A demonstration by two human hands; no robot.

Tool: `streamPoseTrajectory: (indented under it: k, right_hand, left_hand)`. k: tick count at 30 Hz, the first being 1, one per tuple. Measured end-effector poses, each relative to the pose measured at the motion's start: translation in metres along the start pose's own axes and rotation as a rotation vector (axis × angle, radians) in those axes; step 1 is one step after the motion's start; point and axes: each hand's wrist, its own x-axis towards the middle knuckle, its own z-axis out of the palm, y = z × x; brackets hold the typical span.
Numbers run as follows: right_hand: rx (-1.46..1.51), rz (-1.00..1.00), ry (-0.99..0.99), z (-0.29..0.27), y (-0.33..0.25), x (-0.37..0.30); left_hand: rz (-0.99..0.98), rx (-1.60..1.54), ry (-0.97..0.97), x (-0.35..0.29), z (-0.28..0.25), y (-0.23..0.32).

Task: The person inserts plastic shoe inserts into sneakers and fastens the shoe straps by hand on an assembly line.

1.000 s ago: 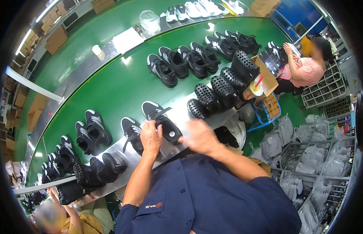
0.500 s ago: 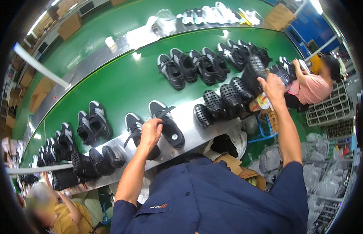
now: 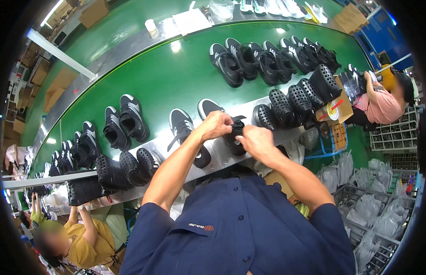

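Observation:
A black sneaker with a grey toe (image 3: 210, 108) lies in front of me at the bench edge, partly covered by both hands. My left hand (image 3: 214, 125) is closed in a pinch at its strap, near the shoe opening. Over the heel side, my right hand (image 3: 258, 143) has its fingers closed on dark material at the opening; what exactly it grips is hidden. Just left of it, the matching sneaker (image 3: 181, 121) rests with its strap hanging loose, behind my left forearm.
Black perforated shoe-shaped pieces (image 3: 282, 104) stand on the metal ledge (image 3: 217, 158) to the right, beside a cup (image 3: 333, 110). More sneakers (image 3: 229, 64) sit on the green belt (image 3: 162, 78). Co-workers sit at left (image 3: 87, 233) and right (image 3: 382, 103).
My right hand has come from the perforated pieces at the right to the sneaker's opening. My left hand stays at that shoe's strap. The view has shifted.

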Motion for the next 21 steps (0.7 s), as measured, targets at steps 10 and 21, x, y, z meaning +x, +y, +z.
streamPoseTrajectory:
  k: [10, 21]
  right_hand:
    - [0.197, -0.045, 0.233, 0.043, 0.037, 0.030]
    - [0.115, 0.067, 0.113, 0.081, 0.034, 0.072]
  left_hand:
    - [-0.269, -0.159, 0.395, -0.023, 0.046, 0.010]
    - [-0.311, 0.140, 0.626, -0.062, 0.072, 0.009]
